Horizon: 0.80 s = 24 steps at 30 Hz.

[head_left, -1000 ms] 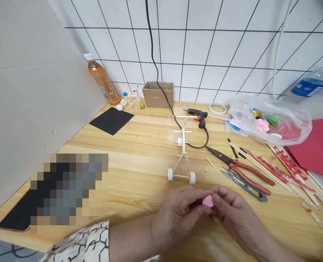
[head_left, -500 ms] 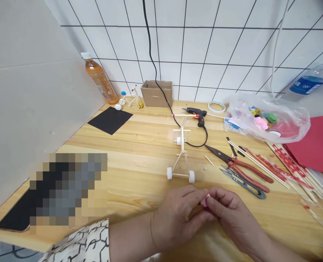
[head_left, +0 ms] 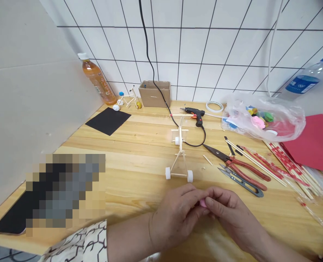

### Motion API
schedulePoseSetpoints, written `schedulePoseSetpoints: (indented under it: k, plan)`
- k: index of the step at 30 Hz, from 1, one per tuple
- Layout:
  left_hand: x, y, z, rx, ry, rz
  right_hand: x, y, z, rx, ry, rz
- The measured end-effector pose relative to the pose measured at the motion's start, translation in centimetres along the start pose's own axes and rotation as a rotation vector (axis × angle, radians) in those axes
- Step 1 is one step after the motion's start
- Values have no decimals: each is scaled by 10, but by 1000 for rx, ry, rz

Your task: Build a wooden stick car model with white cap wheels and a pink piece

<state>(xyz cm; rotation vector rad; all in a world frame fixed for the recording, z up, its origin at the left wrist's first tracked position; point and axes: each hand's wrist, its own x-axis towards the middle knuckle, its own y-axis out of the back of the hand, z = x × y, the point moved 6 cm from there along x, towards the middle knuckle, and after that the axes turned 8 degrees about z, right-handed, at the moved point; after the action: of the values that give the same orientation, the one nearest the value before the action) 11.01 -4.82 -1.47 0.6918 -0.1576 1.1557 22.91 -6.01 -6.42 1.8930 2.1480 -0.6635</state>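
Between my fingertips is a small pink piece (head_left: 203,202), mostly covered, so its kind is hard to make out. My left hand (head_left: 179,211) pinches it from the left, while my right hand (head_left: 226,211) grips it with thumb and fingers from the right. Just beyond my hands stands a small tricycle model (head_left: 180,153) made of wooden sticks, with white caps for wheels and a red-tipped crossbar on top. To the right of it lie red-handled pliers (head_left: 232,160) and grey thread snips (head_left: 241,182).
A black glue gun (head_left: 195,113) lies behind the model, its cord trailing. Further right are a plastic bag of coloured caps (head_left: 262,118), wooden sticks (head_left: 289,167) and red paper (head_left: 311,142). Black paper (head_left: 108,120), a tea bottle (head_left: 98,80) and a cardboard box (head_left: 155,95) stand or lie at the back left.
The pink piece has turned slightly between my fingers, and both hands keep hold of it. The whole view has shifted a little; the things on the table stay put.
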Motion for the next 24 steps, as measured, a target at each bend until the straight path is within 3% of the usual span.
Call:
schedulePoseSetpoints:
  k: [6, 13, 24]
  plan:
    - [-4, -2, -2, -7, -35, 25, -3, -2, 4, 31, -20, 36]
    - [4, 5, -5, -49, 83, 87, -3, -6, -1, 131, -32, 47]
    - [1, 4, -6, -53, 5, 101, -3, -8, 0, 153, -54, 43]
